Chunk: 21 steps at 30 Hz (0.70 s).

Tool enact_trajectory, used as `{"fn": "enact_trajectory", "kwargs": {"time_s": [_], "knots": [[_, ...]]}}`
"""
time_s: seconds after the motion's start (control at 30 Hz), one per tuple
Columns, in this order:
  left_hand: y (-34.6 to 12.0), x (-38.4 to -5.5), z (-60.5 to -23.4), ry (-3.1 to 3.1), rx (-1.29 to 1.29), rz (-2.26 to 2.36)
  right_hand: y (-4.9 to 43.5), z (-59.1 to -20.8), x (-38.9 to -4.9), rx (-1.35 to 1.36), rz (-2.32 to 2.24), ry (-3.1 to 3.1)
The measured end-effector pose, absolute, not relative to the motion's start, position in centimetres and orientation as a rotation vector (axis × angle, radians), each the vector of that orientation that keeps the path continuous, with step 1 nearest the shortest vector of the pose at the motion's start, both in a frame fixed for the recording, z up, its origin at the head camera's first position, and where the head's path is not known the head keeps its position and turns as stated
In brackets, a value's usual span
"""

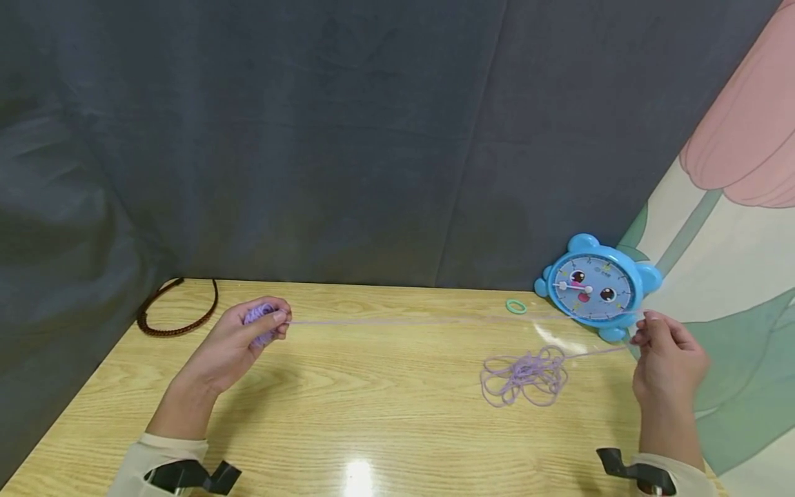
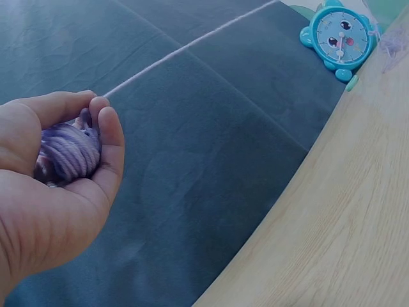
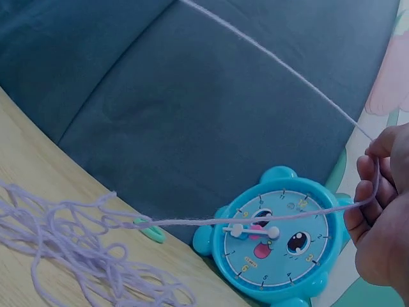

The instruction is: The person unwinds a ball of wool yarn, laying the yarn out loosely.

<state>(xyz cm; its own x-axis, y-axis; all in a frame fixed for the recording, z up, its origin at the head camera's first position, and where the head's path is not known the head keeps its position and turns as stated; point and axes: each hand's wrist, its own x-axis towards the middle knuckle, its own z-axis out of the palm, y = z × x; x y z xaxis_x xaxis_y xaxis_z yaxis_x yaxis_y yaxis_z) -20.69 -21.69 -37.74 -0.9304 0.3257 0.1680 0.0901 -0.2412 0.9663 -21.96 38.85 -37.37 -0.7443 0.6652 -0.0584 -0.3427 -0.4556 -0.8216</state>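
Observation:
A small wound ball of purple yarn (image 2: 71, 152) sits in my left hand (image 1: 245, 338), the thumb and fingers curled round it. From there a strand of yarn (image 3: 268, 54) runs nearly straight across to my right hand (image 1: 667, 359), which pinches it between thumb and finger. The strand bends through the right hand's curled fingers and drops to a loose tangle of purple yarn (image 1: 528, 376) on the table. Both hands are raised above the tabletop, far apart.
A blue cartoon clock (image 1: 593, 286) leans at the back right, near my right hand. Beside it lies a small green ring (image 1: 516, 306). A dark braided cord (image 1: 177, 331) curves at the back left of the wooden table (image 1: 397, 428). Dark cloth (image 1: 348, 138) hangs behind.

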Motion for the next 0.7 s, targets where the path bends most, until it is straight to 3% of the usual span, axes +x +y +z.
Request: {"fn": "enact_trajectory", "kwargs": {"time_s": [0.47, 0.7], "knots": [[-22.24, -20.65, -37.73, 1.835, 0.528, 2.326, 39.28, -37.88, -21.96, -0.54, 2.165, -1.01], [-22.04, -20.97, -37.96, 1.797, 0.568, 2.312, 38.89, -38.19, -22.02, -0.579, 2.161, -1.256]]}}
